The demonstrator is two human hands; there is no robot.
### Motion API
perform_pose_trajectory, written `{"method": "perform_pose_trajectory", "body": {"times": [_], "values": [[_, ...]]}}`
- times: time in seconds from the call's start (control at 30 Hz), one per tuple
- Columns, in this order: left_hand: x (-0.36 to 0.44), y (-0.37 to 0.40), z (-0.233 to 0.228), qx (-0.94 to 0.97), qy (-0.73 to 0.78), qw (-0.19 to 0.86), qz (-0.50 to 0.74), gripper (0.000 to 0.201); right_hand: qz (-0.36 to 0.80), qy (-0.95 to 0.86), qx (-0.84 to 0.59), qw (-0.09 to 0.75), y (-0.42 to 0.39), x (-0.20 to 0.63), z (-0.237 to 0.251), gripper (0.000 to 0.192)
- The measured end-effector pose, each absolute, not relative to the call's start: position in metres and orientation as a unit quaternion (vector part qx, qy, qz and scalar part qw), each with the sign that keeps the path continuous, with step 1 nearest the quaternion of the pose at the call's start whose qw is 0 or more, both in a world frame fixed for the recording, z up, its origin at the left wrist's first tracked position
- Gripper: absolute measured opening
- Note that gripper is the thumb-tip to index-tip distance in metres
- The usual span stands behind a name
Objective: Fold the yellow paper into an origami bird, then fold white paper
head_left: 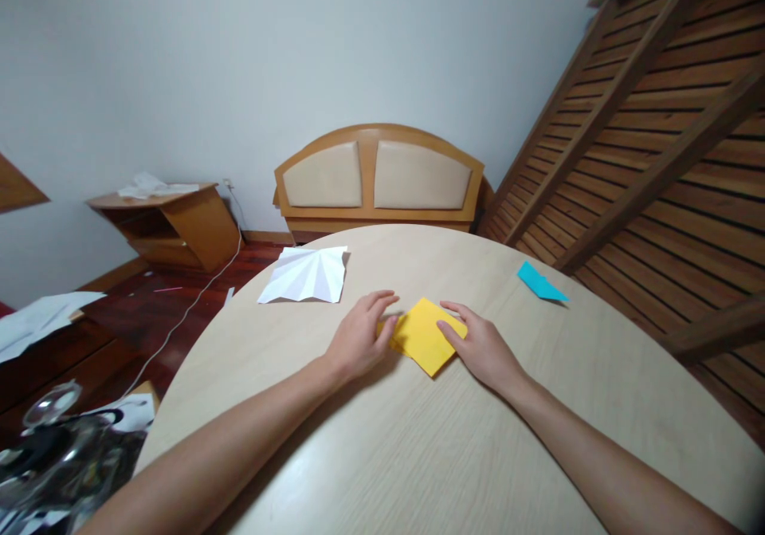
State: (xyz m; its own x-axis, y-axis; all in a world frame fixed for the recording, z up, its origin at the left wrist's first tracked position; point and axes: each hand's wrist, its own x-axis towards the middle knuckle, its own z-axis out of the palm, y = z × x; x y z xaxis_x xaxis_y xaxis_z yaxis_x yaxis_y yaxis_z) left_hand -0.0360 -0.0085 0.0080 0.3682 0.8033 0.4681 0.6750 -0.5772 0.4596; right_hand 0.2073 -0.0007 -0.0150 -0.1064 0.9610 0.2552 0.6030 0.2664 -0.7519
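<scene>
A folded sheet of yellow paper (427, 340) lies over the middle of the table, turned so that one corner points towards me. My right hand (485, 352) grips its right corner, thumb on top and fingers beneath or behind. At the left side of the yellow paper is my left hand (362, 334), its thumb and fingers apart and curved. A bit of yellow shows beside the left thumb; whether that hand touches it is hard to see. The paper's underside is hidden.
Creased white paper (307, 274) lies at the table's far left. A folded blue paper piece (541, 282) rests on the right. The round wooden table (478, 455) stands before a headboard (379, 130), with a slatted wooden frame (657, 152) leaning at right and a small cabinet (200, 228) beyond.
</scene>
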Motion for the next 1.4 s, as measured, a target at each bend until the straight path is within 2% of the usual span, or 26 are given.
{"method": "perform_pose_trajectory", "body": {"times": [0.1,0.17,0.27,0.4,0.57,0.8,0.97,1.13,1.3,1.4], "values": [[-0.025,-0.026,0.002,0.876,0.403,0.117,0.239,0.048,0.172,-0.737,-0.574,0.313,-0.006,0.210,-0.014,0.041],[-0.021,-0.032,0.000,0.888,0.397,0.117,0.201,0.049,0.101,-0.758,-0.579,0.284,-0.009,0.211,-0.008,0.040],[-0.020,-0.032,0.000,0.894,0.397,0.111,0.175,0.046,0.028,-0.801,-0.527,0.285,-0.013,0.211,-0.003,0.040],[-0.022,-0.029,0.000,0.904,0.385,0.114,0.147,0.050,0.075,-0.859,-0.444,0.244,-0.019,0.203,-0.008,0.045],[-0.029,-0.027,-0.002,0.913,0.366,0.135,0.116,0.054,0.110,-0.874,-0.447,0.154,-0.021,0.199,-0.016,0.055],[-0.034,-0.028,0.001,0.909,0.370,0.143,0.127,0.055,0.106,-0.862,-0.464,0.175,-0.022,0.198,-0.014,0.056],[-0.035,-0.036,0.014,0.933,0.321,0.100,0.125,0.041,0.106,-0.861,-0.466,0.174,-0.023,0.197,-0.015,0.054],[-0.042,-0.035,0.020,0.949,0.284,0.096,0.097,0.051,0.121,-0.870,-0.459,0.135,-0.025,0.202,-0.012,0.059],[-0.046,-0.030,0.017,0.945,0.282,0.112,0.121,0.030,0.156,-0.897,-0.391,0.135,-0.028,0.215,-0.006,0.070],[-0.047,-0.030,0.013,0.939,0.293,0.126,0.131,0.025,0.165,-0.901,-0.367,0.161,-0.029,0.219,-0.003,0.065]]}}
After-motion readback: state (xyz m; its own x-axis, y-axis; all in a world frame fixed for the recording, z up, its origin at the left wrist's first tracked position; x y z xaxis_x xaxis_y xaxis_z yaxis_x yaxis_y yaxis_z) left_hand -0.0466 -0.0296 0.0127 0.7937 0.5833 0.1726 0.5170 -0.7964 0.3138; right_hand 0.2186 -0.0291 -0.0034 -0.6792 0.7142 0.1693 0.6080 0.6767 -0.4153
